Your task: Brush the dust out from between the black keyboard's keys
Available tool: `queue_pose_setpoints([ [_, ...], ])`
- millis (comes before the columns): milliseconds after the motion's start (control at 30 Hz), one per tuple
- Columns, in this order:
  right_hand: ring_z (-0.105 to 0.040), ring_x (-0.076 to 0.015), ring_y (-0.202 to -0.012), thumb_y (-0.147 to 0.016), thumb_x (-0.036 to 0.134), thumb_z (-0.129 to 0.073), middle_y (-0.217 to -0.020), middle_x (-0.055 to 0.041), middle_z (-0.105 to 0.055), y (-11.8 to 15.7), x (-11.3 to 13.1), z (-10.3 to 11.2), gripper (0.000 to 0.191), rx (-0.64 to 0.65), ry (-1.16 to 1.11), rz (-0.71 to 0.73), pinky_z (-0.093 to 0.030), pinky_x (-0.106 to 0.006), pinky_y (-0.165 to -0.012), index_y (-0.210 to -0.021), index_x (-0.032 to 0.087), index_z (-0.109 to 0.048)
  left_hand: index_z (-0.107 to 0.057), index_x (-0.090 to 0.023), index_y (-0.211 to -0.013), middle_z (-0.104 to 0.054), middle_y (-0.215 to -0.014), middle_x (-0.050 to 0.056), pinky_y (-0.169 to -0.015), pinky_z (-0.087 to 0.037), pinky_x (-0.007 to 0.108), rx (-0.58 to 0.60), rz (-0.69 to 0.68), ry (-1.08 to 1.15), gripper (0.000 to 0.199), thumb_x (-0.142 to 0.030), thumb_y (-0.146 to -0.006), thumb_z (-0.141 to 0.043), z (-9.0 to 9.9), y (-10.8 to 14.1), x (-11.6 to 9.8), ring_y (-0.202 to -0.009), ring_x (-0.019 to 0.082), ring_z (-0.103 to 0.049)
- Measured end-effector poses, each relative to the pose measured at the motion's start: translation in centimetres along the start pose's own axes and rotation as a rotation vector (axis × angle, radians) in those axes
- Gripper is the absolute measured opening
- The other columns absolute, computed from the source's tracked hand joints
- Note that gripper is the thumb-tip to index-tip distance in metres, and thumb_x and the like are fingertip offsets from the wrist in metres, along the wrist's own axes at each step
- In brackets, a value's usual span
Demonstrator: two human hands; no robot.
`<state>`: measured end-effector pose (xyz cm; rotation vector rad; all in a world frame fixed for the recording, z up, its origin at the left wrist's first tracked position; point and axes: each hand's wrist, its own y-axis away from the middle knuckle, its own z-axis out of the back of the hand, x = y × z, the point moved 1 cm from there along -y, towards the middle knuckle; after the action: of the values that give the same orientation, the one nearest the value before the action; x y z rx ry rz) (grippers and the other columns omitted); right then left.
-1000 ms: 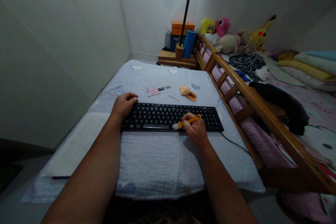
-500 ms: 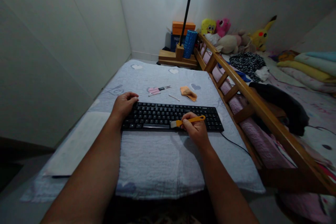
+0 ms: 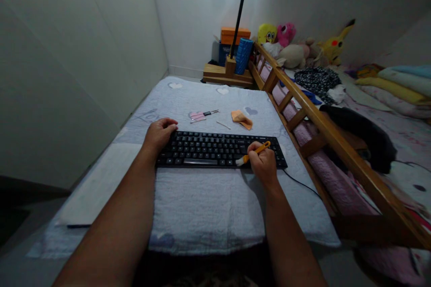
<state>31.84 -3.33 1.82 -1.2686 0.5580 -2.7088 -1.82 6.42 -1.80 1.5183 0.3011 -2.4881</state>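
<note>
Head | right grip clasps brush | left grip at keyboard, closure unclear | orange box: contents hidden

At nine o'clock, script on the tablecloth is apparently beginning "Lo"; markings on the keyboard and, toward twelve, the blue box are showing illegibly.

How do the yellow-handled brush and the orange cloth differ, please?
The brush is gripped in the right hand; the cloth lies loose beyond the keyboard. The brush is slim and straight, whereas the cloth is broader and rumpled. Both are smaller than the keyboard.
</note>
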Motion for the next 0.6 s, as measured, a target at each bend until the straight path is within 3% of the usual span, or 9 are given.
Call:
queue_pose_setpoints([
  [367, -0.052, -0.0177, -0.054, -0.074, 0.030, -0.045, -0.053, 0.0004, -0.054, -0.1, -1.3, 1.2, 0.017, -0.170, 0.190, -0.028, -0.036, -0.029, -0.059, -0.062, 0.023, -0.054, -0.074, -0.019, -0.087, -0.072, -0.082, 0.003, -0.080, -0.048, 0.034, -0.005, -0.017, 0.020, 0.031, -0.039, -0.065, -0.067, 0.0, -0.2, 0.3, -0.081, 0.023, -0.064],
  [600, -0.050, -0.0155, -0.055, -0.074, 0.026, -0.050, -0.057, 0.0034, -0.053, 0.5, -0.4, 0.5, 0.009, -0.283, -0.075, -0.032, -0.038, -0.028, -0.057, -0.068, 0.023, -0.056, -0.074, -0.019, -0.087, -0.071, -0.080, 0.003, -0.081, -0.048, 0.035, -0.002, -0.004, 0.021, 0.032, -0.040, -0.064, -0.067, 0.0, -0.2, 0.3, -0.079, 0.022, -0.063],
])
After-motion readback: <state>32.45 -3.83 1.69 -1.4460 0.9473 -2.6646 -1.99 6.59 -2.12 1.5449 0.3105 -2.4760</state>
